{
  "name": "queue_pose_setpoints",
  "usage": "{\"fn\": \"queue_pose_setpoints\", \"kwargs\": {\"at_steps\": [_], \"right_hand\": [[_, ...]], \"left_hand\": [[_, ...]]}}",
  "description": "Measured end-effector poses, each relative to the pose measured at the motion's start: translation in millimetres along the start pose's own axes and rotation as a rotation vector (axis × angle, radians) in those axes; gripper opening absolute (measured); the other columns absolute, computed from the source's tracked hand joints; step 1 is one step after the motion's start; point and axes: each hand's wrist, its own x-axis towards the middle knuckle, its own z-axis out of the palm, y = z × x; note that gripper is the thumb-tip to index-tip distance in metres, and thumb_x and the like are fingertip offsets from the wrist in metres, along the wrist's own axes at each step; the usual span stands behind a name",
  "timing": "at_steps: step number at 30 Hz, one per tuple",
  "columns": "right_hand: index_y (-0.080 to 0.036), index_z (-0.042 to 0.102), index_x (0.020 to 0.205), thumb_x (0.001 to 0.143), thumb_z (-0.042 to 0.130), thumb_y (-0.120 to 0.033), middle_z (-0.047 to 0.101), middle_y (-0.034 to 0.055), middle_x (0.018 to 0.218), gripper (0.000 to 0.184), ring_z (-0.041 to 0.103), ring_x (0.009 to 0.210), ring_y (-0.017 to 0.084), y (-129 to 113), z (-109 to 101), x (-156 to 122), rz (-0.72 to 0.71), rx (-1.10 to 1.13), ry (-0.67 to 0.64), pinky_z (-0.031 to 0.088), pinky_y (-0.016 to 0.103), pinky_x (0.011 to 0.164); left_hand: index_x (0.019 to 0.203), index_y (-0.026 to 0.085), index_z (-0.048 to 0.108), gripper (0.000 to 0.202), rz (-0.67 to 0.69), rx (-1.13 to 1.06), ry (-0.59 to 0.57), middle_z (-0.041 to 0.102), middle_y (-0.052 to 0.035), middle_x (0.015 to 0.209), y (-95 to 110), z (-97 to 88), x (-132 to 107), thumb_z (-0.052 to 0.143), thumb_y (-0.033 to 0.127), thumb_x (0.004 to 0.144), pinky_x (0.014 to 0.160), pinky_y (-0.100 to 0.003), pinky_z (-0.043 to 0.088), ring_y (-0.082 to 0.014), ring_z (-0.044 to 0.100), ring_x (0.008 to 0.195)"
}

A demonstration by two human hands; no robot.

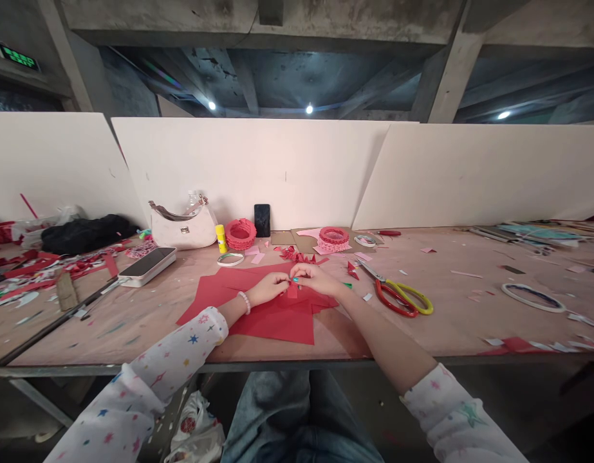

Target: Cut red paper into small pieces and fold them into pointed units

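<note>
As the plywood worktop (422, 328) carried loose red paper sheets (272, 325), scissors (396, 292) with red and yellow handles lay just right of those sheets. Above the sheets, the left hand (271, 287) and right hand (316, 279) pinched a small red paper piece (291, 290) between their fingertips.
</note>
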Motion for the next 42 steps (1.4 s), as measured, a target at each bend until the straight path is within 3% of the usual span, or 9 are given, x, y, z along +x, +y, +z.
{"fn": "queue_pose_setpoints", "kwargs": {"at_steps": [8,21,29,32,37,42], "right_hand": [[-0.018,0.049,0.084,0.074,0.049,-0.028,0.052,-0.0019,0.068,0.014,0.051,0.060,0.010,-3.9,-0.9,-0.3,0.046,0.030,0.026,0.039,0.024,0.059],[-0.018,0.045,0.086,0.065,0.053,-0.013,0.055,-0.0017,0.072,0.023,0.051,0.062,0.010,2.2,-0.9,-0.9,0.033,0.084,-0.025,0.035,0.021,0.057],[-0.018,0.045,0.086,0.068,0.050,-0.014,0.054,-0.0026,0.069,0.019,0.052,0.062,0.010,-0.4,1.4,-1.6,0.029,0.054,-0.013,0.035,0.021,0.057],[-0.019,0.045,0.090,0.069,0.051,-0.015,0.055,-0.0018,0.072,0.022,0.053,0.066,0.011,0.9,2.2,-1.0,0.024,0.045,0.001,0.036,0.021,0.058],[-0.019,0.046,0.103,0.071,0.045,-0.015,0.054,-0.0013,0.073,0.032,0.051,0.066,0.010,3.4,-1.0,1.6,-0.014,-0.001,0.124,0.039,0.024,0.063],[-0.018,0.054,0.095,0.067,0.052,-0.017,0.056,0.0048,0.097,0.028,0.051,0.090,0.015,-5.1,-1.2,0.5,-0.041,-0.033,0.140,0.039,0.029,0.077]], "left_hand": [[0.064,0.012,0.049,0.016,-0.005,-0.007,0.013,0.039,0.0044,0.052,-0.6,-0.2,-0.4,0.037,0.019,0.072,0.050,-0.019,0.029,-0.0076,0.037,0.049],[0.062,0.012,0.047,0.016,-0.083,-0.048,0.005,0.045,0.0034,0.052,3.2,0.0,-1.8,0.037,0.021,0.071,0.047,-0.018,0.031,-0.0068,0.040,0.047],[0.061,0.012,0.049,0.016,-0.137,-0.111,-0.177,0.050,0.0010,0.057,2.1,-8.3,-0.3,0.038,0.021,0.069,0.048,-0.018,0.034,-0.0062,0.043,0.048],[0.059,0.012,0.049,0.016,-0.166,-0.114,-0.195,0.050,0.0009,0.056,5.0,-9.6,-0.5,0.039,0.020,0.068,0.047,-0.018,0.034,-0.0067,0.043,0.048],[0.061,0.012,0.051,0.016,-0.201,-0.173,-0.074,0.048,0.0015,0.054,2.0,-7.8,1.7,0.038,0.020,0.067,0.046,-0.017,0.032,-0.0064,0.043,0.048],[0.063,0.012,0.051,0.015,-0.248,-0.261,0.088,0.047,0.0024,0.053,-4.6,-6.6,4.5,0.039,0.021,0.067,0.043,-0.016,0.029,-0.0058,0.042,0.047]]}}
